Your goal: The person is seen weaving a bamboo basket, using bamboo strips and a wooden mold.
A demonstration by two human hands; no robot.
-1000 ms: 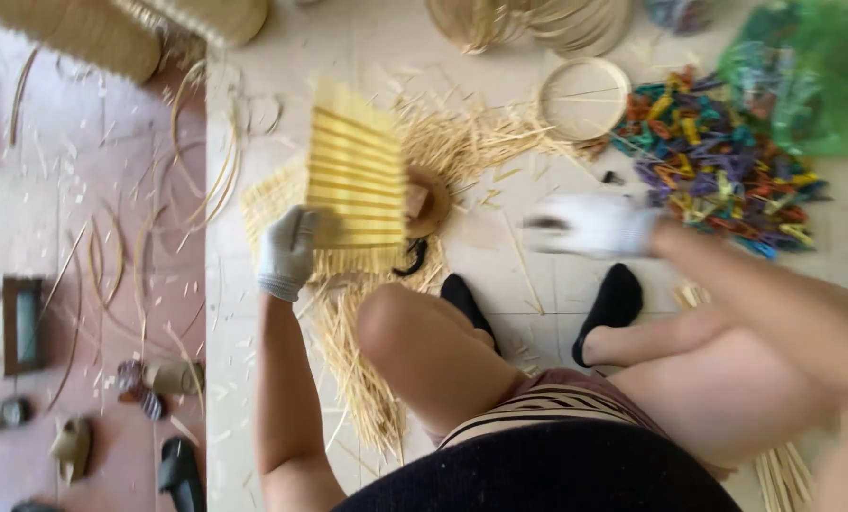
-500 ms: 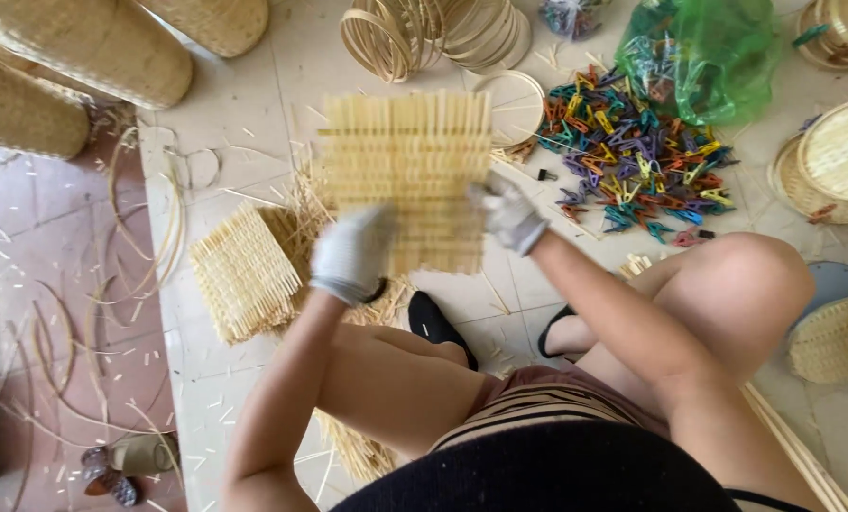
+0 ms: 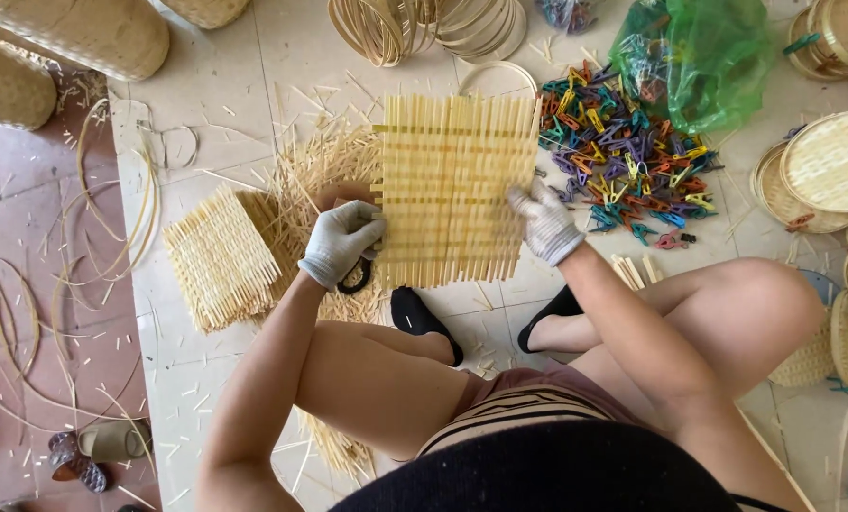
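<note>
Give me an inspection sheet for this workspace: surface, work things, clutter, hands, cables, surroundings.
Surface: pale tiled floor, littered with bamboo offcuts.
Work things: woven mat held up flat between both hands; stack of mats on the floor to its left.
Clutter: loose strips under the mat; pile of coloured clips beside a green bag.
Hands: left hand, gloved, grips the mat's left edge; right hand, gloved, grips its right edge.
Cables: nothing seen.
Surroundings: bamboo hoops at top; round trays at right; sandals at lower left.
</note>
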